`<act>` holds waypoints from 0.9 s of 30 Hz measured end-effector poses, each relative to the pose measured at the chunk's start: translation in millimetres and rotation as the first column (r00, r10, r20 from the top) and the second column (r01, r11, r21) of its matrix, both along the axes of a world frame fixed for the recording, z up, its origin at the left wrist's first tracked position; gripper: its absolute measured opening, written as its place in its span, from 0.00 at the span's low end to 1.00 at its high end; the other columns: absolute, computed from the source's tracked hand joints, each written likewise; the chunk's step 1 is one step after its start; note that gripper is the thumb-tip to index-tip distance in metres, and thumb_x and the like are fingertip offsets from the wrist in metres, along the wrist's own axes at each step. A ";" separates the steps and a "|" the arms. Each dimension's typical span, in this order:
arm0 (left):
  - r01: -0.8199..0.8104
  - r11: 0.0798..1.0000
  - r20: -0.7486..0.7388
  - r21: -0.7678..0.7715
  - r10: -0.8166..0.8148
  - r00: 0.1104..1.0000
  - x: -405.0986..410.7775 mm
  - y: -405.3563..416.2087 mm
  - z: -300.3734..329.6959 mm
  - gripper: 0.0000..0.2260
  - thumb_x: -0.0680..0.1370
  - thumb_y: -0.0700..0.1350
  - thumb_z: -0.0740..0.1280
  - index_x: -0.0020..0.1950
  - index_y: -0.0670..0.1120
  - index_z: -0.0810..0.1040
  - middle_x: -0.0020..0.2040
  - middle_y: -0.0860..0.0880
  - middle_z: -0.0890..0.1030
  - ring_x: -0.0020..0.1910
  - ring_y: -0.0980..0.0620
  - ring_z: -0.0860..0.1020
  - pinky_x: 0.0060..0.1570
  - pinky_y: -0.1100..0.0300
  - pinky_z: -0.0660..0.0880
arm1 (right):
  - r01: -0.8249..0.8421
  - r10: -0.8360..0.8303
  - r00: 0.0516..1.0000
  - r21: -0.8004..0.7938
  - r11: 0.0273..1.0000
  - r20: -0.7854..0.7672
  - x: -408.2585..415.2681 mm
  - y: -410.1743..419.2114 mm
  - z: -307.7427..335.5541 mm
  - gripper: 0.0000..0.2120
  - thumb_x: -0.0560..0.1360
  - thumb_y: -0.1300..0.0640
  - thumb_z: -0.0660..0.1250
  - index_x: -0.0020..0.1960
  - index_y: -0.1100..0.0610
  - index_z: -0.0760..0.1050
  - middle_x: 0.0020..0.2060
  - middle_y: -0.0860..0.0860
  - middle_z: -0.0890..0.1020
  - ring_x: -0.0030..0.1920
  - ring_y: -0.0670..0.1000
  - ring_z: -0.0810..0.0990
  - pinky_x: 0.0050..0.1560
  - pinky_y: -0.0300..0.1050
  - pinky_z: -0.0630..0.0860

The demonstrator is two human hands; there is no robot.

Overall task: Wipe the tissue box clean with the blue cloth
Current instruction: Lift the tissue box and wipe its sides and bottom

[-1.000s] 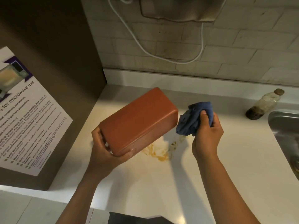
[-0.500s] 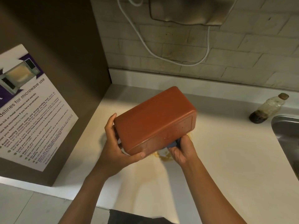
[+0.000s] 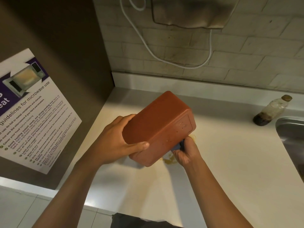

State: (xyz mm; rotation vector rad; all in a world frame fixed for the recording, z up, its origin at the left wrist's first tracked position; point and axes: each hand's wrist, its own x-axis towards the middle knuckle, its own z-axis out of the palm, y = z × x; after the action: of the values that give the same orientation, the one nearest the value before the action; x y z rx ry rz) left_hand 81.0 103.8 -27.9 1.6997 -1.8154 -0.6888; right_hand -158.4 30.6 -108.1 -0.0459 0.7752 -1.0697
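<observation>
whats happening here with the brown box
A person is cleaning a tissue box over a white counter. The left hand grips the box by its near end and holds it tilted above the counter. The right hand holds a blue cloth against the box's underside; only a scrap of the cloth shows. A yellowish stain lies on the counter just below. A bottle stands by the sink.

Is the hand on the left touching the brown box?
Touching. The head view shows the left hand gripping the near end of the reddish-brown rectangular tissue box, thumb along its side and fingers curled over its top edge, holding it tilted above the white counter.
</observation>
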 end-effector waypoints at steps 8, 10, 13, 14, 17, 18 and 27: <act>-0.007 1.000 0.185 0.020 0.003 0.983 -18.3 -7.2 5.8 0.56 0.56 0.77 0.73 0.78 0.67 0.50 0.73 0.62 0.67 0.65 0.54 0.73 0.61 0.49 0.77 | -0.012 -0.047 0.958 -0.203 0.979 -0.284 -0.4 1.0 23.9 0.15 0.77 0.67 0.58 0.40 0.56 0.80 0.30 0.52 0.74 0.29 0.50 0.73 0.25 0.41 0.73; -0.023 0.999 0.161 0.036 0.017 0.987 -18.5 -6.6 3.5 0.57 0.55 0.76 0.75 0.76 0.67 0.48 0.73 0.61 0.67 0.64 0.53 0.73 0.61 0.48 0.78 | -0.049 -0.088 0.904 -0.305 0.951 -0.419 -4.7 0.7 30.1 0.17 0.74 0.69 0.56 0.40 0.55 0.80 0.27 0.50 0.70 0.28 0.49 0.66 0.24 0.41 0.66; 0.027 0.997 0.030 0.073 -0.029 0.999 -17.1 -5.7 -3.4 0.57 0.54 0.73 0.78 0.73 0.73 0.45 0.72 0.63 0.67 0.66 0.54 0.74 0.62 0.48 0.77 | -0.124 -0.150 0.824 -0.432 0.893 -0.547 -8.5 -0.8 38.6 0.14 0.79 0.62 0.60 0.57 0.53 0.81 0.33 0.53 0.78 0.30 0.51 0.72 0.27 0.45 0.72; 0.039 0.996 -0.025 0.079 -0.037 0.999 -16.8 -5.5 -6.0 0.57 0.54 0.73 0.80 0.71 0.75 0.45 0.71 0.64 0.68 0.66 0.56 0.74 0.61 0.50 0.77 | -0.160 -0.159 0.807 -0.469 0.868 -0.569 -7.8 0.2 42.8 0.12 0.80 0.54 0.63 0.59 0.49 0.81 0.38 0.53 0.81 0.33 0.51 0.75 0.29 0.46 0.73; 0.022 0.998 -0.115 0.053 -0.015 0.993 -18.5 -3.1 -15.1 0.55 0.52 0.72 0.80 0.69 0.74 0.49 0.64 0.71 0.70 0.62 0.64 0.75 0.55 0.60 0.77 | -0.226 -0.210 0.743 -0.534 0.814 -0.635 -5.5 3.5 50.9 0.15 0.75 0.41 0.66 0.58 0.45 0.81 0.45 0.51 0.84 0.39 0.52 0.79 0.33 0.47 0.74; -0.001 1.000 -0.140 0.026 0.005 0.990 -18.8 -1.2 -18.1 0.54 0.53 0.72 0.81 0.69 0.74 0.50 0.63 0.72 0.70 0.61 0.64 0.75 0.54 0.60 0.78 | -0.231 -0.232 0.728 -0.549 0.803 -0.645 -5.0 4.3 53.4 0.12 0.77 0.44 0.65 0.58 0.45 0.80 0.47 0.49 0.84 0.42 0.52 0.82 0.34 0.46 0.76; -0.133 0.977 -0.076 -0.168 0.122 0.990 -9.1 4.9 -29.1 0.57 0.53 0.67 0.82 0.75 0.65 0.55 0.69 0.59 0.72 0.64 0.53 0.77 0.59 0.47 0.80 | -0.121 -0.514 0.520 -0.654 0.746 -0.682 -13.9 5.9 72.1 0.11 0.79 0.59 0.65 0.59 0.51 0.80 0.50 0.47 0.85 0.51 0.48 0.83 0.55 0.51 0.80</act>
State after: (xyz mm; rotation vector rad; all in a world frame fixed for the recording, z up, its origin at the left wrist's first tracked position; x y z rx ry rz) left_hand 72.0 108.7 -57.0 1.6430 -1.6541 -0.5114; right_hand -172.3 36.5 -36.0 -1.1981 1.2684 -1.5366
